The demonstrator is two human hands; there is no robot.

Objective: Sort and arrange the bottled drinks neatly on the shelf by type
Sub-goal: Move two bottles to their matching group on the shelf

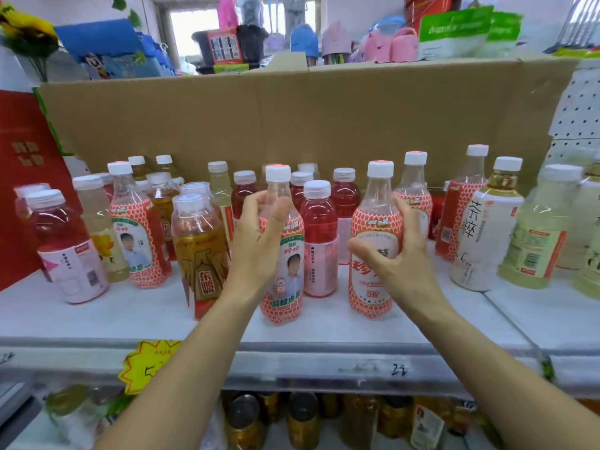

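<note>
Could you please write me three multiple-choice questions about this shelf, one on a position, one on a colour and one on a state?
1. What stands between the red-and-white patterned plastic bottle gripped by the left hand and the matching patterned bottle gripped by the right hand?
A. an amber drink bottle
B. a clear plastic bottle of red drink
C. a pale tea bottle

2. What colour are the screw caps of the two gripped bottles?
A. white
B. blue
C. black

3. How are the two gripped bottles oriented?
A. lying on their sides
B. upside down
C. upright, caps on

Answers:
1 B: the red drink shows in the gap between the two hands.
2 A: both caps are white above the fingers.
3 C: both necks point up and each carries its cap.
</note>
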